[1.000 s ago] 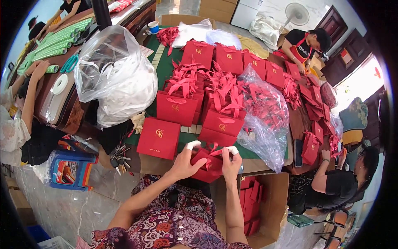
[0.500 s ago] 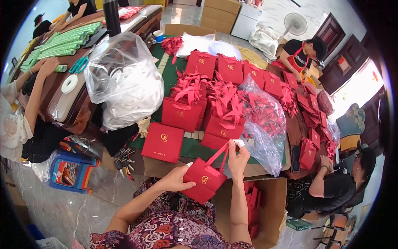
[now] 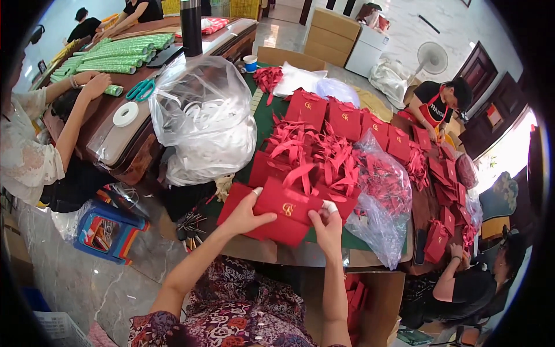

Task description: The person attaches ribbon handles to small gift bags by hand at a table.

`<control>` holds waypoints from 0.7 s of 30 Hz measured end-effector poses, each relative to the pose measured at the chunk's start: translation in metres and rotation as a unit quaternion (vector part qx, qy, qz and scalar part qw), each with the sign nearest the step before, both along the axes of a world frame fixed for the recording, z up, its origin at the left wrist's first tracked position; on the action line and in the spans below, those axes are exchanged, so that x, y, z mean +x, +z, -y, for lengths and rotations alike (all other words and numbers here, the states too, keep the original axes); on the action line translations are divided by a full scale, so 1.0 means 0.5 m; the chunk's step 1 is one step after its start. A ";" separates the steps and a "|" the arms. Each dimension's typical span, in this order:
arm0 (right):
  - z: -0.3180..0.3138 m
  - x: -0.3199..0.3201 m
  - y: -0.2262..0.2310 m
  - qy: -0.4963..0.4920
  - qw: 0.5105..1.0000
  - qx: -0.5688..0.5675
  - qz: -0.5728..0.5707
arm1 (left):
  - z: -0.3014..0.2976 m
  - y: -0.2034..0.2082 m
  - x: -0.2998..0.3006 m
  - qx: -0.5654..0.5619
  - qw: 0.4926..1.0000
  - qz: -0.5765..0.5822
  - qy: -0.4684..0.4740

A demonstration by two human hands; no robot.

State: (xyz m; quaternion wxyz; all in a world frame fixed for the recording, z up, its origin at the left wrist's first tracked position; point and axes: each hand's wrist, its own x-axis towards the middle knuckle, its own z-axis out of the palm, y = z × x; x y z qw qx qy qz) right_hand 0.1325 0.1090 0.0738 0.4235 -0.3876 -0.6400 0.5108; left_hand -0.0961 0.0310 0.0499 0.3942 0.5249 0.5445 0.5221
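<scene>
Head view: the small red bag (image 3: 291, 200) is in front of the person, above the near edge of the table, its printed face tipped up. The left hand (image 3: 245, 215) grips its left side, thumb laid on the front. The right hand (image 3: 328, 232) pinches its right edge, thumb in front and a white-wrapped finger beside it. The ribbon handles (image 3: 300, 172) stand loose at the far edge, in neither hand. A flat red box (image 3: 230, 201) shows just to the left – where it ends under the bag is hard to tell, red on red.

The bag looks light, probably stiff paper or card: firm along its folds, but likely to dent or crease if squeezed mid-panel. Its face may be a little slippery to bare skin. The side edges look like the best hold, with one hand each; the ribbon is soft and limp, so it would let the bag swing. Beyond it stand more red bags (image 3: 341, 118) – with a clear bag of red ribbon (image 3: 386, 184) to their right.
</scene>
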 end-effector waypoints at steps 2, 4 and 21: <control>-0.025 -0.030 0.009 -0.023 0.999 0.007 -0.028 | -0.025 -0.009 -0.020 0.044 0.999 0.015 -0.005; -0.049 -0.051 0.003 -0.082 0.993 0.090 -0.007 | -0.033 -0.023 -0.045 0.053 0.989 -0.095 0.102; -0.108 -0.123 -0.073 -0.086 0.971 0.166 0.151 | -0.020 -0.087 -0.039 -0.045 0.872 -0.486 0.037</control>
